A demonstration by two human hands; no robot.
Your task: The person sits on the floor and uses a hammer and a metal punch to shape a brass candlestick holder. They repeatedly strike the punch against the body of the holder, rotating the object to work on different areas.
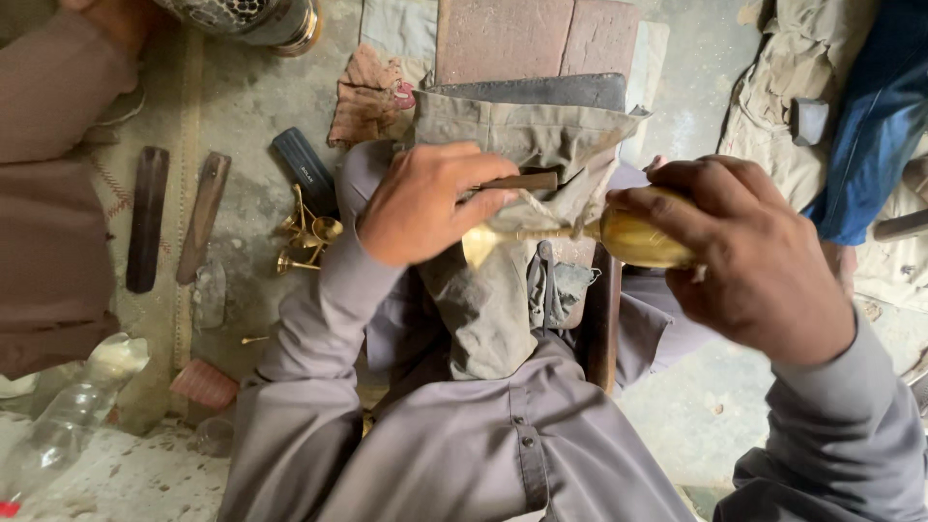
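Note:
My right hand (749, 256) grips the rounded bowl of a small brass goblet (633, 237), held sideways with its thin stem and flared foot pointing left. My left hand (425, 201) is closed on a slim dark-handled tool (522, 181), its fingers against the goblet's foot (480, 244). Both hands hover over an olive cloth (503, 135) draped across a block above my lap. I wear grey sleeves.
Several small brass goblets (307, 237) lie on the dusty floor at left, beside a black case (302, 169) and two flat dark strips (147, 217). A crushed clear plastic bottle (72, 411) lies lower left. Another person's brown sleeve (48, 193) fills the left edge. Heaped fabric (851, 116) lies at right.

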